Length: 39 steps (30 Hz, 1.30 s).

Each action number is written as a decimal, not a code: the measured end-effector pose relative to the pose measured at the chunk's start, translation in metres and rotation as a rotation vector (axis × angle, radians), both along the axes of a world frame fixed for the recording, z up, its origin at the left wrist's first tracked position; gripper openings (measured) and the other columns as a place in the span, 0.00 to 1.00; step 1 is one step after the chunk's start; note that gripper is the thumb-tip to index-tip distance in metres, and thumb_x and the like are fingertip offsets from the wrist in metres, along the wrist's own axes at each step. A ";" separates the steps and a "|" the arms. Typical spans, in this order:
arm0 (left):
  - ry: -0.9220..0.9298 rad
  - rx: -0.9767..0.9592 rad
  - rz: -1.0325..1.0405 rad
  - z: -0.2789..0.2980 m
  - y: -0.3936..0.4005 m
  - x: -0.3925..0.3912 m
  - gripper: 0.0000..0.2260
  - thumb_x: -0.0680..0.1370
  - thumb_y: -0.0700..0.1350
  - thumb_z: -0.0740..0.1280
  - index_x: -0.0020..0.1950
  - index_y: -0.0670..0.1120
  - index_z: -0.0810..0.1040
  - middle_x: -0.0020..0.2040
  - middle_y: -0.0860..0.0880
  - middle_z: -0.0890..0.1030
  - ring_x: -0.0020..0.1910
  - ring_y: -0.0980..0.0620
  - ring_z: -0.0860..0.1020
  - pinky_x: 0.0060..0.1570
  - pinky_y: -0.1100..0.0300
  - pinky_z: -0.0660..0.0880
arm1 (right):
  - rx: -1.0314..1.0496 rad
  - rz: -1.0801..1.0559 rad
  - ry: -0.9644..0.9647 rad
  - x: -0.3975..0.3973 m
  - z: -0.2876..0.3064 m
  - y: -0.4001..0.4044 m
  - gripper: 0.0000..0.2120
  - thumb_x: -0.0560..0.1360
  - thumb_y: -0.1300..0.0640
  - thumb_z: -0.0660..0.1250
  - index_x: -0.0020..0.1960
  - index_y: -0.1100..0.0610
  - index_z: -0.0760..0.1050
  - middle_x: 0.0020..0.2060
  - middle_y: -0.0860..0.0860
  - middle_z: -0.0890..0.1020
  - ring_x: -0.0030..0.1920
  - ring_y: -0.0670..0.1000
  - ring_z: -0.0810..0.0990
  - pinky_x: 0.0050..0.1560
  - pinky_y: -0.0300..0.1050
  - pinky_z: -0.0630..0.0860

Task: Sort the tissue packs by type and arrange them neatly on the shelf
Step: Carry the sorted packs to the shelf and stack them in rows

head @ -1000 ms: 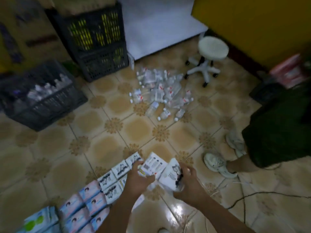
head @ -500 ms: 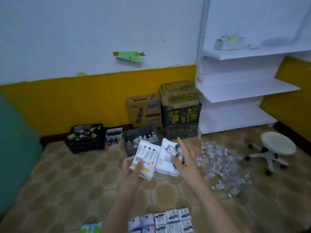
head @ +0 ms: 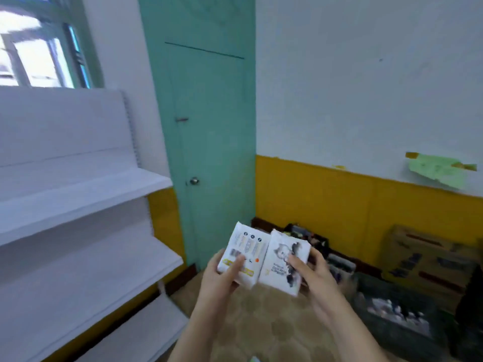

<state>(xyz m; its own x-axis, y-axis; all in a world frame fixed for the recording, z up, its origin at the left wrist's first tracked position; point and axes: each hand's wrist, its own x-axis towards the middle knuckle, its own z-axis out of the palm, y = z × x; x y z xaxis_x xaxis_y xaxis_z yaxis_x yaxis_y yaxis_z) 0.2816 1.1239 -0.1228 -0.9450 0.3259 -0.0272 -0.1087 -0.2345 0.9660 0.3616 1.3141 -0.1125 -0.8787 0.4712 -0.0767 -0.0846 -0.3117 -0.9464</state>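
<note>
Two white tissue packs sit side by side at centre frame, edges touching. L hand (head: 222,273) grasps the left pack (head: 241,253) from its left side, thumb laid across the printed back w/ barcode & icons, other fingers hidden behind. R hand (head: 312,270) grasps the right pack (head: 285,259) from its right edge, thumb on the front w/ the grey animal picture. So both hands are closed round a pack, neither free.

Packs are tipped face-up toward the head, prob. so the print can be read & the type checked; the pair looks like the same type, one showing back, one front, though blur leaves that unsure.

Shelf (head: 86,194) stands at 9 o'clock, white, several boards, no packs seen on it. Packs are near its end but well apart from any board; nothing placed yet, so the job looks early. Next step, I'd guess: swing left & set both down flush on a board, same face outward.

Door (head: 209,126) at 12 o'clock. Crates (head: 392,312) & a box (head: 428,254) on the floor at 4 o'clock; contents too blurred to name.
</note>
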 end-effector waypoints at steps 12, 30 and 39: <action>0.192 0.015 0.531 0.060 -0.409 -0.091 0.25 0.69 0.45 0.75 0.64 0.43 0.76 0.56 0.43 0.84 0.57 0.41 0.82 0.62 0.42 0.77 | -0.094 0.463 0.102 -0.199 0.065 -0.368 0.23 0.69 0.56 0.72 0.63 0.59 0.75 0.49 0.55 0.85 0.43 0.53 0.83 0.46 0.51 0.80; 0.121 -0.211 1.171 0.084 -0.790 -0.127 0.27 0.71 0.44 0.76 0.67 0.51 0.70 0.58 0.46 0.82 0.53 0.48 0.84 0.55 0.46 0.81 | -0.318 1.045 0.119 -0.385 0.082 -0.808 0.24 0.71 0.60 0.73 0.63 0.53 0.67 0.61 0.59 0.80 0.60 0.61 0.80 0.49 0.56 0.82; 0.117 -0.413 1.281 0.076 -0.938 -0.167 0.29 0.70 0.44 0.79 0.66 0.54 0.70 0.59 0.52 0.80 0.57 0.52 0.80 0.49 0.58 0.82 | -0.088 1.084 0.054 -0.433 0.070 -0.967 0.15 0.73 0.54 0.73 0.57 0.57 0.75 0.53 0.57 0.83 0.52 0.55 0.83 0.46 0.50 0.79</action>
<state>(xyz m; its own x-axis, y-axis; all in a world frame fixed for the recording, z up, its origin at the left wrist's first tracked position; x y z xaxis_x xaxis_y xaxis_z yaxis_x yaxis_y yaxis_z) 0.1150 0.1860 -0.0469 -0.5793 -0.7919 0.1929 0.0533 0.1993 0.9785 -0.0711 0.3470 -0.0427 -0.8270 -0.5618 -0.0215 0.2356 -0.3115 -0.9206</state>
